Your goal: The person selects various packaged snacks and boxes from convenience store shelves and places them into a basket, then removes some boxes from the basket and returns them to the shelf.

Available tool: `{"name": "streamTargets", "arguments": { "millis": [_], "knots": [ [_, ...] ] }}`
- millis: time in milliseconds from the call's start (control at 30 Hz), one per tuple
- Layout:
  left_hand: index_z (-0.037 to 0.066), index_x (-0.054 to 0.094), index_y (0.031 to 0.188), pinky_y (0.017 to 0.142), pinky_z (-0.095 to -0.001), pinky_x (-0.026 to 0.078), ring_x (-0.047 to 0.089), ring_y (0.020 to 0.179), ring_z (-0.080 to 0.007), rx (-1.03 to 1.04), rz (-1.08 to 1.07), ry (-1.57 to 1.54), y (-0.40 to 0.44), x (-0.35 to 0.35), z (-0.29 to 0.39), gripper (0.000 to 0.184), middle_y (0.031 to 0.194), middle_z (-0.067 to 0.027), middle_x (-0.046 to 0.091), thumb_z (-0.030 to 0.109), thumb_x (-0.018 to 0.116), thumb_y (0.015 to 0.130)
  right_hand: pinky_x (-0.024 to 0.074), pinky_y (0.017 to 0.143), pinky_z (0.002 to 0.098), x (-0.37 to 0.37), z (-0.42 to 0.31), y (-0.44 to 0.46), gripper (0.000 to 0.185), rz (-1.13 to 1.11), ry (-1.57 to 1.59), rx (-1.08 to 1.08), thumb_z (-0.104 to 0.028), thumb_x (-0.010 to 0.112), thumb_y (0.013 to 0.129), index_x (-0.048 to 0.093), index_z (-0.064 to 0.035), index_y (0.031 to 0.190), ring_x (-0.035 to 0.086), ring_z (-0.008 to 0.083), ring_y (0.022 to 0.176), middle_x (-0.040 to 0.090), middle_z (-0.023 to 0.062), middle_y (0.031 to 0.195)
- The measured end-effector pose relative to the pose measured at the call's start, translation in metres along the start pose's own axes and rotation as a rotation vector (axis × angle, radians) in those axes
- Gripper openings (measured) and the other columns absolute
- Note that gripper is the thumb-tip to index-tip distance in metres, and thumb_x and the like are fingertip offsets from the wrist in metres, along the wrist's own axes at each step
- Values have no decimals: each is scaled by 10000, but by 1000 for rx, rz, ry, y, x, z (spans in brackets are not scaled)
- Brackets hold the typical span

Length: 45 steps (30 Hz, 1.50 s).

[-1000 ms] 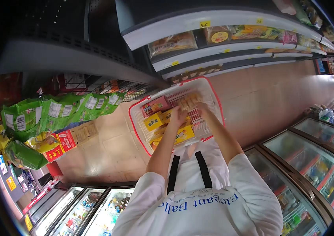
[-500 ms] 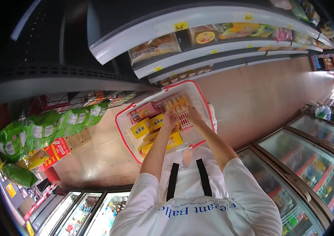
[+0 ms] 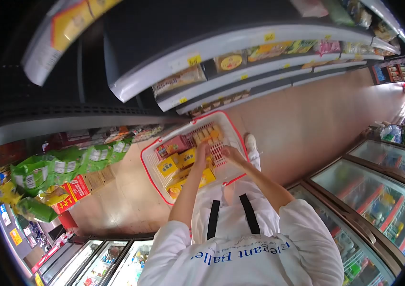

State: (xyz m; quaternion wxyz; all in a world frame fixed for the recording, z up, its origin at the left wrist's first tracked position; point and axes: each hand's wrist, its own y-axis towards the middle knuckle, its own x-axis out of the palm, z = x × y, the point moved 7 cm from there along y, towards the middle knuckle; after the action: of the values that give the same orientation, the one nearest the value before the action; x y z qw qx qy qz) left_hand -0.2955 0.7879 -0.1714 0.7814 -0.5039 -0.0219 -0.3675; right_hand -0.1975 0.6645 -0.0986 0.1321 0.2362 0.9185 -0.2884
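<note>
A white shopping basket (image 3: 240,127) with a red rim is on the floor in front of my legs. Over its middle, my left hand (image 3: 204,150) has its fingers stretched toward a clear pack of yellowish pastries (image 3: 208,135); whether they touch it is hard to tell. To the right, my right hand (image 3: 231,155) is held above the basket's bare slotted bottom, fingers loosely bent and nothing visible in them. A pink box (image 3: 173,147) lies at the basket's left, above a yellow box (image 3: 168,167). More yellow boxes (image 3: 207,178) are partly hidden by my left forearm.
Tiered shelves (image 3: 174,55) with packaged bread stand ahead. Green bags (image 3: 64,166) hang at the left, above a red carton (image 3: 74,190). Glass-topped freezers (image 3: 374,195) line the right, and glass-door coolers (image 3: 104,262) stand at lower left. Tiled floor (image 3: 288,128) runs along the aisle.
My right hand has drawn back from the pastry pack toward me. My left hand remains near the pack. The view has shifted, so the shelves and basket appear lower.
</note>
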Motion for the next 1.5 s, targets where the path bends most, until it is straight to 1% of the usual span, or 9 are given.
{"name": "streamTargets", "arguments": {
  "millis": [333, 500, 633, 900, 1000, 1233, 1333, 1433, 1500],
  "knots": [
    [81, 544, 1019, 719, -216, 437, 572, 824, -101, 301, 130, 198, -140, 170, 91, 216, 903, -29, 593, 153, 490, 823, 451, 698, 255, -177, -97, -27, 139, 43, 531, -377, -91, 533, 799, 589, -54, 921, 575, 134, 783, 618, 62, 847],
    [65, 538, 1021, 756, -239, 426, 569, 869, -122, 556, 31, 291, -168, 252, 117, 206, 934, -41, 590, 163, 475, 852, 412, 696, 233, -401, -145, -59, 61, 786, 803, -645, -39, 491, 828, 551, -35, 839, 506, 110, 753, 550, 28, 781],
    [47, 540, 989, 689, -224, 433, 571, 835, -112, 872, -36, 484, -178, 312, 164, 165, 902, -22, 592, 128, 453, 875, 399, 648, 240, -544, -203, -98, 87, 1322, 199, -748, -36, 482, 832, 532, -28, 903, 486, 118, 701, 542, 32, 811],
    [24, 544, 830, 644, -285, 443, 587, 726, -222, 1581, 275, 820, -253, 460, 304, 85, 796, -89, 602, -9, 468, 813, 383, 812, 374, -676, -240, -19, 329, 1292, -4, -841, -269, 562, 829, 493, 6, 996, 503, 303, 915, 531, 150, 996],
    [19, 543, 920, 696, -312, 454, 589, 774, -233, 1632, 365, 1051, -240, 502, 342, 116, 848, -117, 589, 25, 490, 817, 377, 852, 397, -684, -232, 20, 690, 1127, 109, -589, -606, 507, 739, 478, -18, 1100, 481, 360, 1010, 516, 202, 1098],
    [2, 470, 1082, 747, -410, 449, 540, 912, -361, 1266, 623, 1292, -132, 531, 386, 332, 996, -225, 544, 219, 502, 833, 393, 811, 440, -650, -257, 1, 787, 1255, -588, -475, -667, 540, 654, 471, -46, 1133, 544, 360, 902, 600, 181, 930],
    [-49, 447, 1088, 777, -413, 448, 531, 949, -384, 1452, 615, 1758, -117, 572, 391, 502, 1017, -271, 529, 331, 572, 784, 402, 771, 433, -650, -256, -2, 774, 1255, -576, -488, -653, 566, 637, 483, -54, 1120, 565, 341, 840, 621, 152, 849],
    [-91, 425, 1089, 785, -402, 461, 528, 983, -381, 1170, 548, 900, -105, 565, 403, 692, 1036, -303, 516, 440, 639, 700, 406, 745, 419, -651, -257, -3, 763, 1257, -560, -499, -636, 591, 626, 487, -60, 1116, 565, 318, 849, 620, 145, 861],
    [-53, 409, 1141, 801, -417, 460, 510, 1009, -375, 1075, 647, 963, -104, 565, 404, 739, 1102, -279, 479, 476, 640, 678, 406, 743, 412, -650, -255, -2, 752, 1238, -540, -509, -620, 613, 615, 500, -59, 1102, 563, 305, 855, 617, 149, 858]
  ]
}}
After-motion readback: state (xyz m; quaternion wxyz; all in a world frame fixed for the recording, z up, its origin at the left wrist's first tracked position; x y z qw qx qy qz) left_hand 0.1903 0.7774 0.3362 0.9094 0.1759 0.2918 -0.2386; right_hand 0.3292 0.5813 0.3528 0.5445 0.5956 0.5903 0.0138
